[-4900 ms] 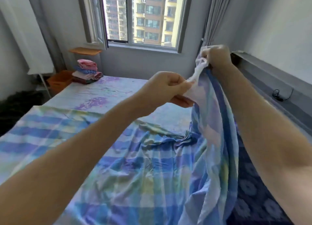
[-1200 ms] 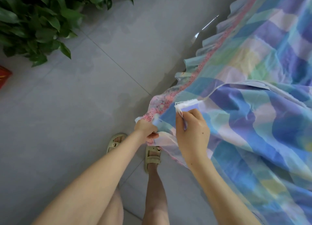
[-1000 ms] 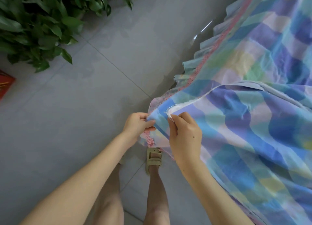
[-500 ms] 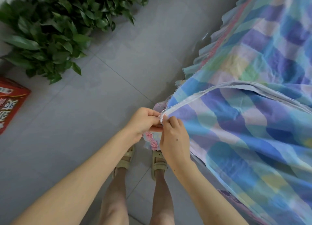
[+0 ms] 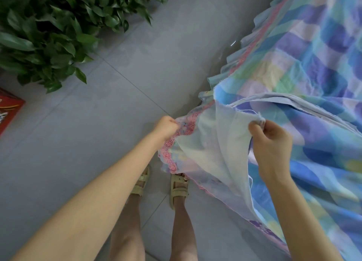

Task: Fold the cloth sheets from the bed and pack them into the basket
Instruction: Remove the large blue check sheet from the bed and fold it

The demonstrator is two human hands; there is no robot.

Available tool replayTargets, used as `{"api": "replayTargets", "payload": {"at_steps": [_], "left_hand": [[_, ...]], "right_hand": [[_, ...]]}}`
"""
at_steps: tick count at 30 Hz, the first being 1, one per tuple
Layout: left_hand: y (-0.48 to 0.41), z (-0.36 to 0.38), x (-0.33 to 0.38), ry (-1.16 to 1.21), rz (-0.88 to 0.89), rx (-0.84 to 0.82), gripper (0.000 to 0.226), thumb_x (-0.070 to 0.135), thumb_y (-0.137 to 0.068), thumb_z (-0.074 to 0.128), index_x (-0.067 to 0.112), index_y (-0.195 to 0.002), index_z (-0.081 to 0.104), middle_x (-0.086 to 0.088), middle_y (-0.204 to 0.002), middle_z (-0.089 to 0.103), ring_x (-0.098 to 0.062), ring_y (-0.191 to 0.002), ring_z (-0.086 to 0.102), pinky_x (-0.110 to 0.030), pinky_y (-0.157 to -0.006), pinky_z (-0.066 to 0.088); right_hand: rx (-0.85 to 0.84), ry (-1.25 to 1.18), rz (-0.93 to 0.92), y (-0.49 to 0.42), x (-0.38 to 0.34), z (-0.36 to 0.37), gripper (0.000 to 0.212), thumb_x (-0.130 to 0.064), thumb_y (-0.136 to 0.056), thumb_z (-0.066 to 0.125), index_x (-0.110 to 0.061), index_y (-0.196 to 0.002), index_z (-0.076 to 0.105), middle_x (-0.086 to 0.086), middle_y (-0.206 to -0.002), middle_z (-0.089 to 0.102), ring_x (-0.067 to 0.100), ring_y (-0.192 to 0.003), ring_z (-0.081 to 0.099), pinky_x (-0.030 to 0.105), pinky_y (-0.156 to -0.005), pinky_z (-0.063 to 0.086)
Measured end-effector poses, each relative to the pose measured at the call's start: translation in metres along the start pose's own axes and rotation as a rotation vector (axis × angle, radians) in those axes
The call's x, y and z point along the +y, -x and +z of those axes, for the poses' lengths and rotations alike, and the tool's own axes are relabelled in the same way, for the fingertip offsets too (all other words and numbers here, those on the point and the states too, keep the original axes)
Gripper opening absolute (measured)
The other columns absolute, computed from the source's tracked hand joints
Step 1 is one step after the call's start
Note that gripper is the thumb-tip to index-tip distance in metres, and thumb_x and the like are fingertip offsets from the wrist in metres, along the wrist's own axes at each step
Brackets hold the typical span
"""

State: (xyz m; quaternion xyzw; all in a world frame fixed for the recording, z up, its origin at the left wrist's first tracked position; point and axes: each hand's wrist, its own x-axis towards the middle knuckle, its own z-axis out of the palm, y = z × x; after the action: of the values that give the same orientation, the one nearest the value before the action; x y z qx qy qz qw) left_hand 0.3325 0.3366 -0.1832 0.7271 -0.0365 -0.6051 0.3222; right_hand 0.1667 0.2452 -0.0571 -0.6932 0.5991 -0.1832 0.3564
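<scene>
A blue, green and purple checked cloth sheet (image 5: 305,78) lies over the bed on the right and hangs off its edge. My left hand (image 5: 166,126) grips a corner of the cloth beside the pink lace trim (image 5: 188,123). My right hand (image 5: 272,143) pinches the frayed edge of the sheet further right. Between the two hands a pale stretch of the sheet's underside (image 5: 217,143) is pulled taut above the floor. No basket is in view.
Grey tiled floor (image 5: 109,108) fills the left and centre. A leafy green plant (image 5: 56,31) stands at the top left, a red box (image 5: 7,111) at the left edge. My feet in beige sandals (image 5: 178,190) stand below the cloth by the bed's edge.
My hands, close together half a second ago, have moved apart: the right hand went right with the frayed edge, spreading the pale underside of the sheet between them.
</scene>
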Motion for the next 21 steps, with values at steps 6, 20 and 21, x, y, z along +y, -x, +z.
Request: {"api": "replayTargets", "payload": {"at_steps": [6,20,21], "left_hand": [[-0.033,0.048,-0.054,0.259,-0.361,-0.093,0.032,0.025,-0.09,0.061,0.008,-0.116,0.055,-0.007,-0.09,0.059,-0.02,-0.082,0.055,-0.031,-0.076,0.048],[0.055,0.013,-0.033,0.354,0.07,0.058,0.01,0.006,-0.08,0.071,-0.002,-0.083,0.066,-0.015,-0.075,0.07,-0.025,-0.06,0.068,-0.037,-0.065,0.06],[0.065,0.012,-0.025,0.337,0.091,0.059,0.01,0.005,-0.08,0.071,-0.003,-0.083,0.066,-0.014,-0.07,0.07,-0.025,-0.057,0.067,-0.038,-0.062,0.06]], "right_hand": [[-0.173,0.017,-0.023,-0.01,-0.003,0.0,0.035,-0.005,-0.082,0.055,0.004,-0.059,0.029,0.004,-0.059,0.021,0.014,-0.058,0.02,0.03,-0.054,0.015],[-0.206,0.336,-0.386,0.055,0.003,0.053,0.018,-0.011,-0.077,0.052,-0.011,-0.059,0.054,0.0,-0.062,0.042,0.017,-0.055,0.04,0.028,-0.043,0.029],[-0.197,0.394,-0.424,0.06,0.005,0.058,0.012,-0.012,-0.073,0.053,-0.01,-0.062,0.058,0.001,-0.062,0.044,0.02,-0.054,0.043,0.023,-0.042,0.026]]}}
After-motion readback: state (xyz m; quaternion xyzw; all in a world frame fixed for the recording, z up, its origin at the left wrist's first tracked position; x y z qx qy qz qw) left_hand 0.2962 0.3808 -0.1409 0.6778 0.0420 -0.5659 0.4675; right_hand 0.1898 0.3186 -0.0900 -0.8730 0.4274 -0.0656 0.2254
